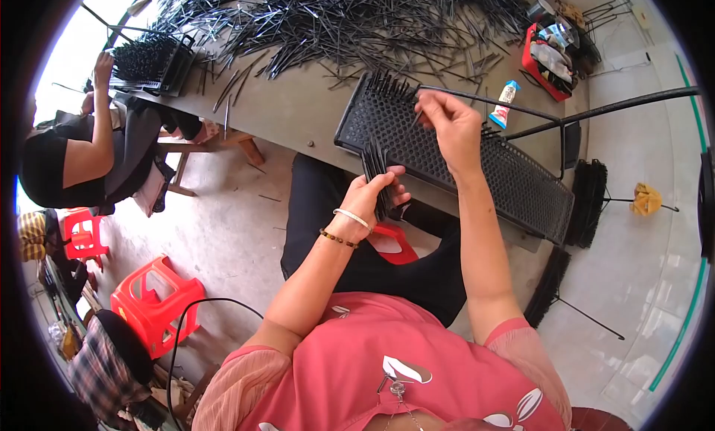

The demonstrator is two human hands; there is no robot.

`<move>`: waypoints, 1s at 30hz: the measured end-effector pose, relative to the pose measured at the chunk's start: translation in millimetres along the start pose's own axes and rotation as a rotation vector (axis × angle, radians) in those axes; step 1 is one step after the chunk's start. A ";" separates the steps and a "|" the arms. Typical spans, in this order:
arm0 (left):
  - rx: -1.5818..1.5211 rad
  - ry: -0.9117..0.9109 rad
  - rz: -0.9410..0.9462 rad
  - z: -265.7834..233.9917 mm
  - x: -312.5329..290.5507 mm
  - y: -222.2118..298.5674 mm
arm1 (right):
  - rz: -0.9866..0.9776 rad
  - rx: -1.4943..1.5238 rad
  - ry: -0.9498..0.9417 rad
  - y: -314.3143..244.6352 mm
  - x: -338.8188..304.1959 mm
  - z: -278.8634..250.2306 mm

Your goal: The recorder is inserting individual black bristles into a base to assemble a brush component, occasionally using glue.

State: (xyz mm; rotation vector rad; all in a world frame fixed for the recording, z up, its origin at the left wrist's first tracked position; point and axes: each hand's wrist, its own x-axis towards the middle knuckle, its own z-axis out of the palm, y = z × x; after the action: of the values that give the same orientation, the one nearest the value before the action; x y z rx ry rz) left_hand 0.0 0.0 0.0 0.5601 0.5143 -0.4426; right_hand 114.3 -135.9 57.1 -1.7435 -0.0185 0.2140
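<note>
My left hand (366, 198) is closed around a bundle of thin black strips (376, 163), which stick up past the thumb. Over the far edge of a long black perforated board (514, 187), my right hand (456, 127) pinches what looks like one thin black strip (415, 119); the fingertips are slightly blurred. Rows of small round holes cover the board, which lies slanted along the table's near edge. A row of upright black strips (389, 85) stands in its far left end, and a few more stand just right of my right hand.
A large heap of loose black strips (320, 29) covers the far table (283, 114). To the right are a metal rod frame (551, 122), a white-and-blue tube (504, 105) and a red box (545, 66). A co-worker (82, 148) sits at the left by a bristled board (149, 60). Red stools (158, 300) stand behind.
</note>
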 end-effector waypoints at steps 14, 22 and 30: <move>0.027 0.061 0.013 11.9 -5.9 -5.9 | -0.732 -0.374 0.311 6.6 45.8 11.5; -0.025 0.046 -0.007 10.5 -6.0 -4.9 | -0.826 -0.504 0.326 9.8 50.1 13.6; 0.010 0.056 -0.011 10.9 -6.3 -6.1 | -0.940 -0.576 0.367 9.6 52.0 17.9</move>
State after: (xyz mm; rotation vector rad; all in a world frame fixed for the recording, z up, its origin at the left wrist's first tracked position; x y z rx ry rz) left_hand -4.5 -9.5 9.2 0.5809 0.5687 -0.4409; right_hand 161.6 -113.3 37.8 -2.1178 -0.6697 -0.8716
